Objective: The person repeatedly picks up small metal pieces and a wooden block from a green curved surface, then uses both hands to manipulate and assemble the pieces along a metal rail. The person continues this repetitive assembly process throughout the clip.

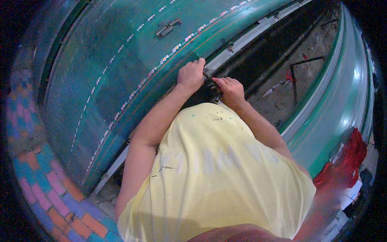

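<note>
My left hand is closed at the near edge of a long green table, with its fingertips against the pale metal rail along that edge. A short thin dark piece spans the small gap between my two hands. On its right end, my right hand is closed in a pinch. The left fingers hide whatever they grip. Below the hands, close to my yellow shirt, some dark hardware shows, too dim to name.
The green tabletop carries a line of small white pieces and a metal block-like tool. At right stands another green surface with a red bundle. Debris and a dark metal frame lie between. Coloured bricks border the left.
</note>
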Action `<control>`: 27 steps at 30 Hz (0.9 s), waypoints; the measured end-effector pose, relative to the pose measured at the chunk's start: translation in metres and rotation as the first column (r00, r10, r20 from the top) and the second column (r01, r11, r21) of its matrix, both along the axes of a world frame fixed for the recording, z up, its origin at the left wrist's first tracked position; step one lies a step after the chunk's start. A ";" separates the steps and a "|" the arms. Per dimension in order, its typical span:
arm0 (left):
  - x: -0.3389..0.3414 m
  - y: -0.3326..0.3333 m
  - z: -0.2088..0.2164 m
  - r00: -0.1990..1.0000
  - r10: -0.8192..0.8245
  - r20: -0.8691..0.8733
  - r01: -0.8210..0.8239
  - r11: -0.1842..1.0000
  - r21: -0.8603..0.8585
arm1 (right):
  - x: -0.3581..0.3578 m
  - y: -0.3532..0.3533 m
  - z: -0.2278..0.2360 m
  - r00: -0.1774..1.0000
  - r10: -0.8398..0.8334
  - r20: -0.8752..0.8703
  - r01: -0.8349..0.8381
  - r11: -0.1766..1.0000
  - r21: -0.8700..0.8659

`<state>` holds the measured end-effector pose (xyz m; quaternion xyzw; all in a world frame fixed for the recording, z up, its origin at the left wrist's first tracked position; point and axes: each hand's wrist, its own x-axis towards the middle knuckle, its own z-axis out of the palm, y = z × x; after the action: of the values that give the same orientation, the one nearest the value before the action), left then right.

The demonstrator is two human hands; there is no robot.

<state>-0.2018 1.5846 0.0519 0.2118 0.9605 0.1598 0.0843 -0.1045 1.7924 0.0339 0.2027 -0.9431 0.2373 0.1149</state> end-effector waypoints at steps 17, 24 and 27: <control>0.001 -0.003 -0.008 0.998 -0.034 -0.061 0.036 0.998 0.046 | 0.000 -0.009 -0.097 0.656 0.158 0.738 0.591 0.500 -0.633; 0.004 -0.005 -0.013 0.992 -0.036 -0.119 0.039 0.999 0.022 | -0.006 -0.004 -0.048 0.220 0.659 0.719 0.954 0.006 -0.298; 0.005 -0.004 -0.015 0.989 -0.062 -0.134 0.062 0.998 0.001 | 0.002 -0.001 -0.066 0.632 0.228 0.741 0.634 0.397 -0.663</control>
<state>-0.1972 1.5807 0.0371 0.2521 0.9565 0.1453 0.0239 -0.1028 1.7919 -0.0319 -0.1402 -0.6378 0.7406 -0.1582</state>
